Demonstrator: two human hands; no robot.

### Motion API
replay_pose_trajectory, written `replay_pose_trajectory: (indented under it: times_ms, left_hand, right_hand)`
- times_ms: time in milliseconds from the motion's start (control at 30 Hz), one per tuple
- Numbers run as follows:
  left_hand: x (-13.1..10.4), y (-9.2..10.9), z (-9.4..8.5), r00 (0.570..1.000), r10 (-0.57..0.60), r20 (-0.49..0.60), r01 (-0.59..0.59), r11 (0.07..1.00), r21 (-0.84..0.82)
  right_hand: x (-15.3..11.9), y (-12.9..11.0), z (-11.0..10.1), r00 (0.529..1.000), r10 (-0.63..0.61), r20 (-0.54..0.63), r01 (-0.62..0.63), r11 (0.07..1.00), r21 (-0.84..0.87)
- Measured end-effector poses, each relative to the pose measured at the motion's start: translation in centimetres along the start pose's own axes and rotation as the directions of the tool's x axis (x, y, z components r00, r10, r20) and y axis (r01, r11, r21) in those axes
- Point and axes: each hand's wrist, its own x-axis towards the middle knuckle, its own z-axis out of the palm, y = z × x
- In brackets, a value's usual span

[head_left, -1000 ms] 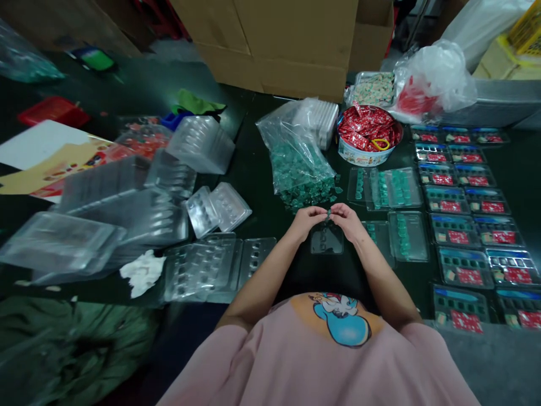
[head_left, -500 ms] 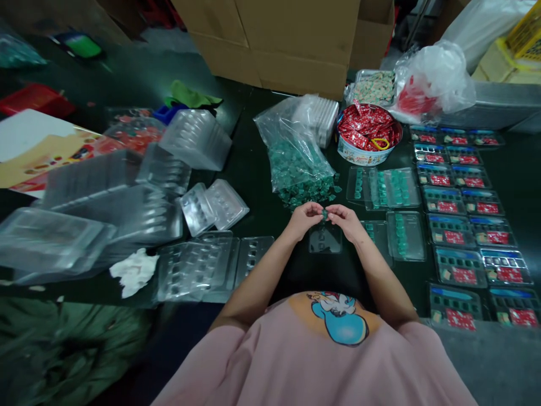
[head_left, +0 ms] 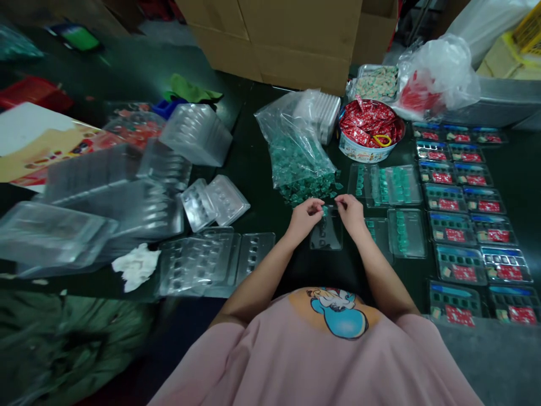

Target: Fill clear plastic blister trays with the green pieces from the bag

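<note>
A clear plastic tray [head_left: 326, 239] with a row of moulded cells lies in front of me. At its top a small green piece [head_left: 324, 211] shows, close to my left fingertips. My left hand [head_left: 306, 219] is curled over the tray's upper left corner, thumb and finger pinched; what they hold, if anything, is too small to make out. My right hand [head_left: 351, 214] is at the upper right of the tray, its fingertips drawn together, and any small thing in them cannot be seen. Just beyond the hands lies a heap of loose green pieces [head_left: 302, 189], spilling from a clear bag [head_left: 283, 121].
Trays with green pieces [head_left: 401, 186] lie to the right, beside rows of filled trays [head_left: 452, 237] with red packets. A round tin [head_left: 367, 149] of red packets stands behind. Stacked clear trays [head_left: 114, 208] and crumpled white tissue [head_left: 136, 268] are on the left. A cardboard box [head_left: 287, 45] stands at the back.
My hands, which met around a small green piece above the tray, have come apart. The right has moved slightly right and away. A green piece now shows at the tray's top.
</note>
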Motion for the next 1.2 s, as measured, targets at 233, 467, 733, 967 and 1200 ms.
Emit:
replay_pose_trajectory:
  times_ms: [233, 467, 733, 967, 1200]
  left_hand:
    - [0.6, 0.0, 0.5, 0.998, -0.065, 0.021, 0.068, 0.965, -0.255]
    - [0.3, 0.1, 0.5, 0.998, -0.068, -0.006, 0.066, 0.988, -0.137]
    - [-0.1, -0.4, 0.5, 0.993, -0.063, 0.103, 0.075, 0.991, -0.111]
    - [0.5, -0.3, 0.0, 0.993, -0.068, 0.101, 0.079, 0.991, -0.107]
    - [1.1, -1.4, 0.6, 0.985, -0.171, 0.015, 0.168, 0.945, -0.281]
  right_hand:
    - [-0.6, -0.4, 0.1, 0.977, -0.049, 0.206, 0.012, 0.985, 0.174]
    - [-2.1, -0.8, 0.6, 0.933, 0.142, 0.33, -0.287, 0.847, 0.448]
    - [-2.6, -0.7, 0.2, 0.797, 0.261, 0.545, -0.571, 0.62, 0.538]
    - [-2.1, -0.7, -0.5, 0.783, 0.233, 0.577, -0.588, 0.582, 0.562]
    - [-1.5, 0.3, 0.2, 0.865, 0.256, 0.432, -0.461, 0.746, 0.481]
